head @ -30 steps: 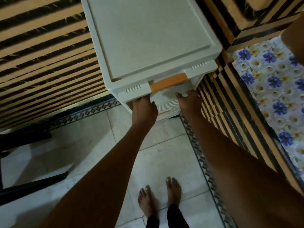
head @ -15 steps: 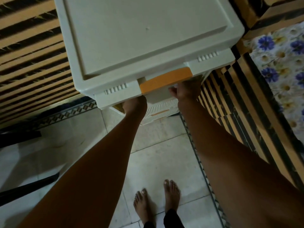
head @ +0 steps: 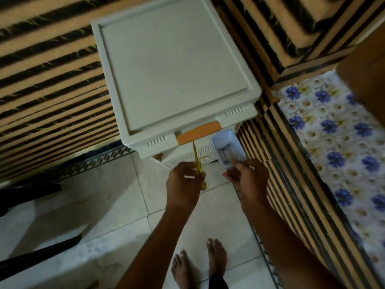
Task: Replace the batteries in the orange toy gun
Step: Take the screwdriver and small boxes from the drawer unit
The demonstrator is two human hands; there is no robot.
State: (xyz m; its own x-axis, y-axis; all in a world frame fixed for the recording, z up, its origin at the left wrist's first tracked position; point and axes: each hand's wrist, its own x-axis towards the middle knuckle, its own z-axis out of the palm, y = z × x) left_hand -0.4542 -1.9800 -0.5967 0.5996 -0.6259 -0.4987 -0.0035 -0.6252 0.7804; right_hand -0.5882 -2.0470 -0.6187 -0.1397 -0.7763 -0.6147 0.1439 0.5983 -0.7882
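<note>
I stand barefoot on the tiled floor [head: 116, 207] in front of the white drawer cabinet [head: 173, 76], its orange handle [head: 199, 132] at twelve o'clock from my hands. My left hand [head: 184, 185] has its fingers closed around a thin yellow screwdriver [head: 196, 161] whose tip points up toward the handle. My right hand [head: 248, 177], at three o'clock from the left, pinches the near end of a small pale-blue plastic box [head: 227, 148]; its contents are too blurred to name. The orange toy gun is nowhere in view.
</note>
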